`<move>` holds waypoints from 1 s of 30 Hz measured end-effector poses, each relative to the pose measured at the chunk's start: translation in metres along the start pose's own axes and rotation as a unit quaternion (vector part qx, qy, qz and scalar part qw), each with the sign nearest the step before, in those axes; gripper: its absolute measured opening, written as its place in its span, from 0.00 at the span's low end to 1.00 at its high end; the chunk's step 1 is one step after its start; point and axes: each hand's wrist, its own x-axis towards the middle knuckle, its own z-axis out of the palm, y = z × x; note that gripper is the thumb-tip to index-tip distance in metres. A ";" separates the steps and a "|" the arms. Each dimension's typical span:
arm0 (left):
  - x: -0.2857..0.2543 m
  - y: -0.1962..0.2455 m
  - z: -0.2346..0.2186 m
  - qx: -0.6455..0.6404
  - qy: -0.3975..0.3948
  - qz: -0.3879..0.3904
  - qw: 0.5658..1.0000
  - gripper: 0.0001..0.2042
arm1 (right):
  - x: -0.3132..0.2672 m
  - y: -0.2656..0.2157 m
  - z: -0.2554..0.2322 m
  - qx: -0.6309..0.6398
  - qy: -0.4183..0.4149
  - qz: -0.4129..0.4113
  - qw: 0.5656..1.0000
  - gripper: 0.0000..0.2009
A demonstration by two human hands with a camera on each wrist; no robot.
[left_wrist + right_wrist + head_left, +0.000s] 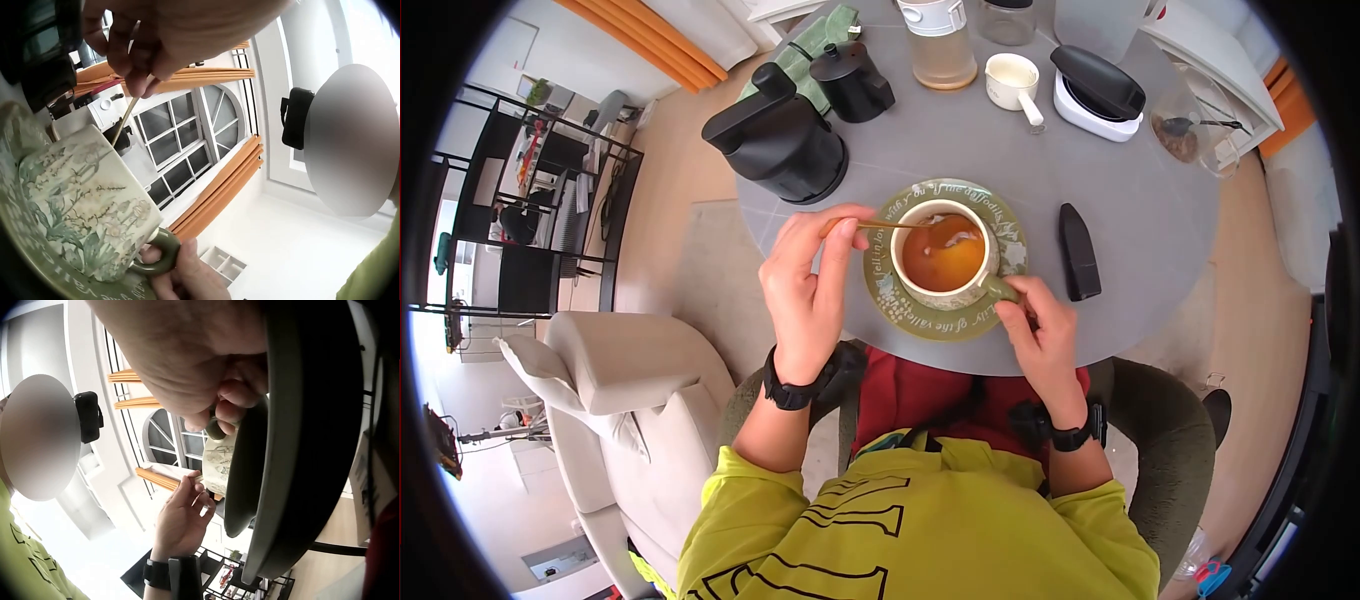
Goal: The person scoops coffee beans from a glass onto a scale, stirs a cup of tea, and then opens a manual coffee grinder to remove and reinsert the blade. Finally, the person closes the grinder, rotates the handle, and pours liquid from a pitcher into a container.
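Tabletop: grey; bears saucer | Saucer: green, lettered; supports cup | Left hand: thumb and fingers pinched on thin gold utensil | Right hand: clamped on cup handle | Cup: upright, floral-sided; contains amber liquid | Utensil: spans cup rim, inner end inside cup

I saw the grey counter carrying a green saucer, a black jug, a white cup — and, near the saucer, a slim black object.
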 end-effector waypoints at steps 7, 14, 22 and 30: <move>-0.002 0.017 -0.018 0.160 -0.008 0.104 0.982 0.05 | -0.001 0.000 -0.001 -0.001 -0.004 -0.008 1.000 0.09; -0.001 0.006 0.001 -0.087 -0.042 -0.074 0.993 0.08 | -0.001 0.001 -0.001 0.000 -0.001 -0.011 1.000 0.09; 0.005 0.003 0.007 0.051 0.018 0.042 0.998 0.05 | -0.002 0.000 -0.002 0.004 -0.014 0.008 1.000 0.09; 0.000 0.016 -0.017 0.165 -0.005 0.101 0.981 0.04 | -0.002 0.001 0.000 0.010 -0.007 0.012 1.000 0.08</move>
